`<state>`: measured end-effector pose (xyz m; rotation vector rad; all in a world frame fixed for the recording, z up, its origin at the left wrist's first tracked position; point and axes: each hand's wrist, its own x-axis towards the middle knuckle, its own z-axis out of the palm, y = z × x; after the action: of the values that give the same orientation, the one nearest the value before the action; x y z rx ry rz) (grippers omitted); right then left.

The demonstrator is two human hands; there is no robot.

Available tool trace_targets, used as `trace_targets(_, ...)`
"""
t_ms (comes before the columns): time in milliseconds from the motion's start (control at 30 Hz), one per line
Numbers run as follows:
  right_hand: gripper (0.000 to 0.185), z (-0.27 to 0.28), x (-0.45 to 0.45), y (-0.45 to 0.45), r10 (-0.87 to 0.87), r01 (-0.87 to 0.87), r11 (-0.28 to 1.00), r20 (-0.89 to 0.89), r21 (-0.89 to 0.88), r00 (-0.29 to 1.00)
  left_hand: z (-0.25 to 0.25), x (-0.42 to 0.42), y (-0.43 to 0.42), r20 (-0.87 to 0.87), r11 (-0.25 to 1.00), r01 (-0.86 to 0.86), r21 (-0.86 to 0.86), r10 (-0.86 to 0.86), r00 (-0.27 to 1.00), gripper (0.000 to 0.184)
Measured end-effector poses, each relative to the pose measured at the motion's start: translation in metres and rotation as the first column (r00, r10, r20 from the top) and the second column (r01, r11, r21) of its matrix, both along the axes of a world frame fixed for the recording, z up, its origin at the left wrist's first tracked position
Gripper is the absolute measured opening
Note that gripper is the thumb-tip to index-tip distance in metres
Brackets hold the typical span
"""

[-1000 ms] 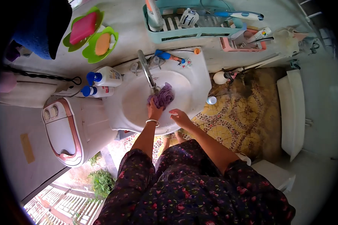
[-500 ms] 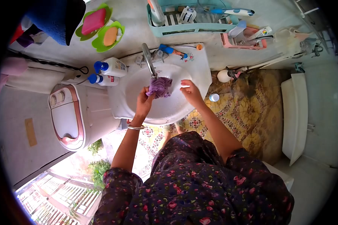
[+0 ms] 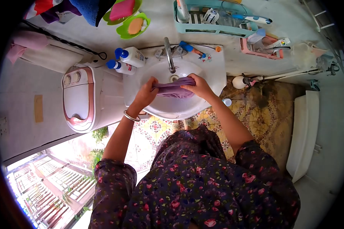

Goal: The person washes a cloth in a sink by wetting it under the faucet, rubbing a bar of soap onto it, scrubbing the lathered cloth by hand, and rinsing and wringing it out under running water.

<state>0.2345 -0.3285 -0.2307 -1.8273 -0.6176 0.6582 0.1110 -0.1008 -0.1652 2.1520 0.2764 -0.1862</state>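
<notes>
Two hands hold a purple cloth over a sink

The purple cloth [image 3: 175, 91] is soft and full of folds. It makes a band from one hand to the other, with its top edge pulled nearly straight and its lower part bunched up. The left hand [image 3: 144, 92] is closed tight on one end, and the right hand [image 3: 202, 88] is closed tight on the other. The hands are apart, with the cloth between them. A pale bracelet [image 3: 132, 116] sits on the wrist below the left hand.

Under both hands is a white sink [image 3: 214, 66]. Just past the cloth, between the hands, is the round drain [image 3: 174, 78], with the shiny tap [image 3: 167, 55] above it. Beyond the left hand are two white pump bottles [image 3: 135, 58] with blue tops. Beyond the right hand, a blue tube [image 3: 190, 49] lies on the back of the sink. A teal rack [image 3: 214, 28] is on the wall farther up.

Left of the left hand is a white washing machine [image 3: 78, 101] with pinkish trim. Right of the right hand is the yellow floor [image 3: 237, 112], with reddish patterns and dark stains.
</notes>
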Motion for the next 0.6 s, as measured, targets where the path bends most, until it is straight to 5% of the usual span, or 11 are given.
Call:
trace_targets(67, 0.045, 0.016, 0.005, -0.003, 0.072, -0.071, 0.996, 0.001, -0.059, 0.997, 0.004, -0.002, 0.008, 0.0, 0.996, 0.03, -0.082, -0.031, 1.0, 0.031)
trace_targets(133, 0.043, 0.02, 0.008, 0.003, 0.178, -0.154, 0.98, -0.199, 0.13, 0.964, 0.008, -0.001, 0.013, 0.015, 0.987, 0.06, -0.152, -0.058, 0.998, 0.039)
trace_targets(200, 0.042, 0.022, 0.003, 0.015, 0.18, -0.148, 0.972, -0.174, 0.182, 0.968, 0.009, -0.001, 0.009, -0.066, 0.97, 0.145, -0.197, -0.161, 0.985, 0.045)
trace_targets(267, 0.042, 0.021, -0.006, 0.023, 0.159, -0.116, 0.958, -0.148, 0.264, 0.976, 0.009, -0.002, -0.007, -0.084, 0.987, 0.147, -0.066, -0.152, 0.985, 0.042)
trace_targets(333, 0.044, 0.018, -0.008, 0.027, 0.193, -0.184, 0.978, -0.082, 0.099, 0.978, 0.001, -0.005, -0.019, -0.101, 0.987, 0.147, 0.06, -0.141, 0.985, 0.041)
trace_targets(400, 0.043, 0.02, -0.009, 0.033, 0.321, -0.209, 0.911, 0.295, -0.356, 0.9, -0.031, 0.0, -0.016, -0.335, 0.989, -0.026, -0.144, -0.024, 0.942, 0.037)
trace_targets(433, 0.044, 0.032, -0.009, 0.035, 0.35, -0.223, 0.861, 0.215, -0.457, 0.912, -0.061, -0.003, -0.01, -0.329, 0.99, -0.027, -0.138, -0.021, 0.944, 0.037)
trace_targets(500, 0.043, 0.049, -0.004, 0.035, 0.391, -0.274, 0.881, 0.266, -0.386, 0.881, -0.116, -0.014, -0.003, 0.34, 0.943, -0.112, 0.312, -0.001, 0.94, 0.036)
trace_targets(533, 0.043, 0.064, -0.002, 0.036, 0.429, -0.331, 0.888, 0.317, -0.319, 0.846, -0.104, -0.014, -0.006, 0.344, 0.944, -0.114, 0.31, 0.0, 0.939, 0.036)
trace_targets(567, 0.036, 0.079, 0.001, 0.041, 0.414, -0.37, 0.91, 0.328, -0.188, 0.849, -0.093, -0.016, -0.008, 0.107, 0.963, -0.247, -0.109, 0.258, 0.96, 0.036)
trace_targets(600, 0.033, 0.115, 0.003, 0.049, 0.397, -0.393, 0.917, 0.268, -0.069, 0.878, -0.084, -0.019, -0.01, -0.218, 0.774, -0.438, -0.458, 0.38, 0.899, 0.037)
